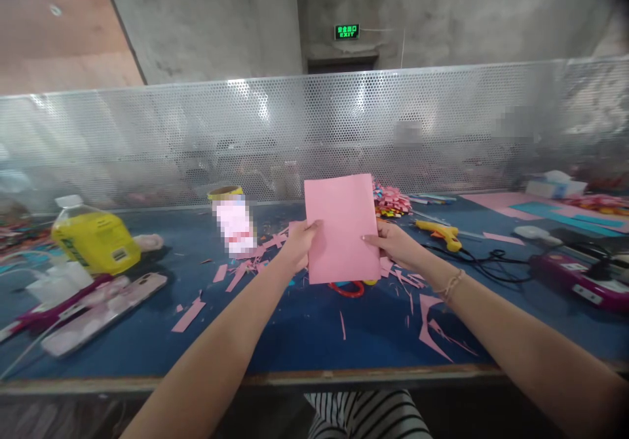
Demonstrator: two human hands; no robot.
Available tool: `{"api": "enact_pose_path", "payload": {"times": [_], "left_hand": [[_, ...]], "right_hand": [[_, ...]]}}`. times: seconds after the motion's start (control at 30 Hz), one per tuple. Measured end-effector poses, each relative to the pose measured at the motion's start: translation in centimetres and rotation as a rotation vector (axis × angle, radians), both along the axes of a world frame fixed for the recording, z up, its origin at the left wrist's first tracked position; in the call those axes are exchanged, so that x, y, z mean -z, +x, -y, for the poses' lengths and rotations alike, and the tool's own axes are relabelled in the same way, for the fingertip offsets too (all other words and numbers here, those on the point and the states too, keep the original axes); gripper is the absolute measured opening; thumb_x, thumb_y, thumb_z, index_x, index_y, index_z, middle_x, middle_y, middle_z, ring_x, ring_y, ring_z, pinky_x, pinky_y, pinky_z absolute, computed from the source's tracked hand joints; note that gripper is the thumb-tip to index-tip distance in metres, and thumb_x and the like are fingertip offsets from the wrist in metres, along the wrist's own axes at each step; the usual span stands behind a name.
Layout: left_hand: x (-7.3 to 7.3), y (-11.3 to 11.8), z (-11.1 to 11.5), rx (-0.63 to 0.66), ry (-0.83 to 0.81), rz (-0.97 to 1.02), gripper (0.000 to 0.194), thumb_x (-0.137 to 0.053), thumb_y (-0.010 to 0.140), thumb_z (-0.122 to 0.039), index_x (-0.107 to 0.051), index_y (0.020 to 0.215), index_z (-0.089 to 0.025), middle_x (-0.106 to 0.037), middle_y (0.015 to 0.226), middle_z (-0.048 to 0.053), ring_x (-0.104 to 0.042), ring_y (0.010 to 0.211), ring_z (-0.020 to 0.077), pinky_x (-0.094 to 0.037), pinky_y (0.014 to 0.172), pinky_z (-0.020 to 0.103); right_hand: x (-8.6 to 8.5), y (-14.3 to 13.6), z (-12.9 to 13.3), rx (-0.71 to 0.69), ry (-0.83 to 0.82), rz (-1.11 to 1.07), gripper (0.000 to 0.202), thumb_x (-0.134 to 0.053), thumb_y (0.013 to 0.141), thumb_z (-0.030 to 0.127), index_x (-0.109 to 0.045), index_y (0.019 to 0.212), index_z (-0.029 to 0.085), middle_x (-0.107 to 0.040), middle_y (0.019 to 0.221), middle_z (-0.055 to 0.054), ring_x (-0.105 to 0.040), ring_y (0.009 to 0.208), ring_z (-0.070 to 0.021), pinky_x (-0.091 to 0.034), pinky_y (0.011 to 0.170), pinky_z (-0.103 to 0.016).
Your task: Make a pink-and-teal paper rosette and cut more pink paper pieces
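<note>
A pink sheet of paper [343,229] is held up over the table, its broad face toward me. My left hand [299,246] pinches its left edge, thumb on the near face. On the right edge, my right hand [387,241] grips it the same way; the fingers of both hands are mostly hidden behind the paper. Below the sheet, the red handle of what looks like scissors [348,289] peeks out on the blue tabletop [295,341]. Pink paper scraps [240,274] lie scattered on both sides of my hands.
To the left stand a bottle of yellow liquid [95,239] and a phone [105,314] beside a purple power strip. On the right are a yellow glue gun [439,232], black cable and another purple power strip [572,272]. A perforated metal screen [275,137] rises behind the table.
</note>
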State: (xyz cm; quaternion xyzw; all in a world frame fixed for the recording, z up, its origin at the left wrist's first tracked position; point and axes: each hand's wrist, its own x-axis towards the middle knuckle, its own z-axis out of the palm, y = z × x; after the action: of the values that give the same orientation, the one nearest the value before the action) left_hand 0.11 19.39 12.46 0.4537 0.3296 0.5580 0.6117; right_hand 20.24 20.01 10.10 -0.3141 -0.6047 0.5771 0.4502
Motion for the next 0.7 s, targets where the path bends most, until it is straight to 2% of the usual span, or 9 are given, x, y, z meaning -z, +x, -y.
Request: {"api": "enact_pose_path", "payload": {"times": [0.13,0.33,0.53,0.7], "left_hand": [[0.0,-0.1,0.0,0.019,-0.004,0.023,0.021,-0.06,0.072,-0.021,-0.06,0.09,-0.01,-0.066,0.084,0.012,-0.062,0.082,0.0241,-0.047,0.078,0.039],[-0.1,-0.1,-0.1,0.027,-0.013,0.024,0.028,-0.061,0.071,-0.021,-0.059,0.096,-0.009,-0.066,0.083,0.012,-0.061,0.083,0.024,-0.046,0.08,0.04],[-0.5,-0.4,-0.2,0.084,-0.113,0.08,0.02,-0.056,0.074,-0.021,-0.06,0.088,-0.007,-0.065,0.075,0.012,-0.061,0.08,0.0246,-0.046,0.078,0.039],[-1.5,-0.6,0.4,0.139,-0.194,0.156,0.021,-0.052,0.076,-0.031,-0.061,0.079,-0.012,-0.065,0.073,0.01,-0.06,0.082,0.0254,-0.046,0.075,0.038]], "right_hand": [[0.3,0.1,-0.3,-0.01,0.013,-0.008,0.039,-0.066,0.067,0.029,-0.055,0.103,0.019,-0.063,0.097,-0.004,-0.061,0.081,-0.0184,-0.051,0.068,-0.029],[0.1,-0.1,-0.1,0.033,0.007,-0.01,0.038,-0.067,0.065,0.028,-0.055,0.099,0.017,-0.064,0.095,-0.005,-0.061,0.076,-0.0167,-0.051,0.065,-0.027],[-0.6,-0.3,0.5,0.103,-0.006,0.005,0.037,-0.07,0.059,0.029,-0.057,0.091,0.015,-0.065,0.091,-0.006,-0.061,0.072,-0.0167,-0.05,0.059,-0.025],[-0.4,-0.3,0.4,0.116,0.008,0.018,0.037,-0.068,0.06,0.03,-0.057,0.092,0.016,-0.065,0.089,-0.005,-0.061,0.072,-0.0171,-0.05,0.058,-0.025]]}}
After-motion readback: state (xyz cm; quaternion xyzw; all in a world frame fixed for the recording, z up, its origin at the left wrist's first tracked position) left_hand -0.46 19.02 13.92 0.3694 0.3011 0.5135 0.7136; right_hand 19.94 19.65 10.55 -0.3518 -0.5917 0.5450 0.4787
